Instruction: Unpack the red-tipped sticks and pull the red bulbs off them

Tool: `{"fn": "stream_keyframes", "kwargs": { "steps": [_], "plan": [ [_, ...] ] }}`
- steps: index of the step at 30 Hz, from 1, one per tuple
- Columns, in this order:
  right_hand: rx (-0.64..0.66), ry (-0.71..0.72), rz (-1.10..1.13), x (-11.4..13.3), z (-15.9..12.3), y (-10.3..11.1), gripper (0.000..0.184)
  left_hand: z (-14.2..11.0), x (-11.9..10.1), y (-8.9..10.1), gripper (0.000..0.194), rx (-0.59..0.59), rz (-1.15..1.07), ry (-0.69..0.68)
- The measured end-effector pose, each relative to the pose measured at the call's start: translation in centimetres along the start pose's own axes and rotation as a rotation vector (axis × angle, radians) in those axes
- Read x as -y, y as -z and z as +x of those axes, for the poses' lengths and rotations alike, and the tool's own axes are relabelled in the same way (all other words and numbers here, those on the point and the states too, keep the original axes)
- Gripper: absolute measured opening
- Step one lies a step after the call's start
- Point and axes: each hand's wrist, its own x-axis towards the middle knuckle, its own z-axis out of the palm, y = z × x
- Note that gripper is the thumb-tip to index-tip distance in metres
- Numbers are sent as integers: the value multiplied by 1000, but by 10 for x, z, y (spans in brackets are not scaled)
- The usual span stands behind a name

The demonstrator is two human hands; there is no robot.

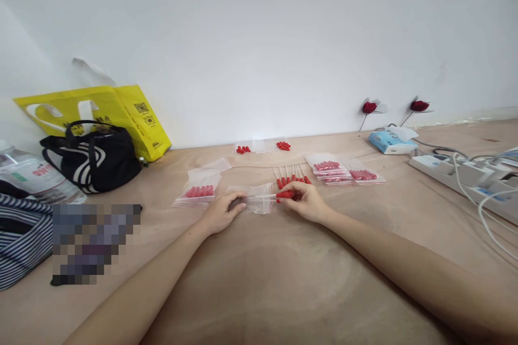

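My left hand [222, 212] pinches the left side of a clear zip bag [259, 205] lying low over the table. From the other side, my right hand [306, 202] grips thin pale sticks with red bulb-like ends [285, 194]. Their pale shafts reach left into or over the bag; which one I cannot tell. Just beyond my right hand, several loose red-ended sticks [292, 178] lie side by side, shafts pointing away. Filled zip bags [327, 166] are stacked to the right, and another filled bag [199, 191] lies left, beside my left hand.
By the wall sits a bag with two red clusters [283, 146]. A black handbag [101, 156], yellow tote [149, 129] and large plastic bottle [38, 175] stand left. Rightward are a blue tissue pack [390, 143], a power strip with cables [465, 175] and two red flowers [369, 108].
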Motion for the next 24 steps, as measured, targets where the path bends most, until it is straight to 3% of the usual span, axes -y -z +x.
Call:
{"fn": "stream_keyframes", "kwargs": {
  "steps": [9, 14, 19, 21, 24],
  "plan": [
    [-231, -55, 71, 3, -16, 49, 20, 1, 0, 0, 27, 12, 16, 12],
    [-376, 70, -4, 6, -3, 62, 19, 1, 1, 0, 27, 9, 14, 7],
    [-485, 363, -461, -6, 18, 59, 7, 1, -1, 1, 27, 7, 28, 8],
    [-425, 477, -660, -15, 25, 54, 12, 1, -3, 1, 27, 6, 37, 6],
    [-296, 529, -890, -26, 34, 45, 17, 1, -4, 2, 26, 8, 45, 10]
  ]
}}
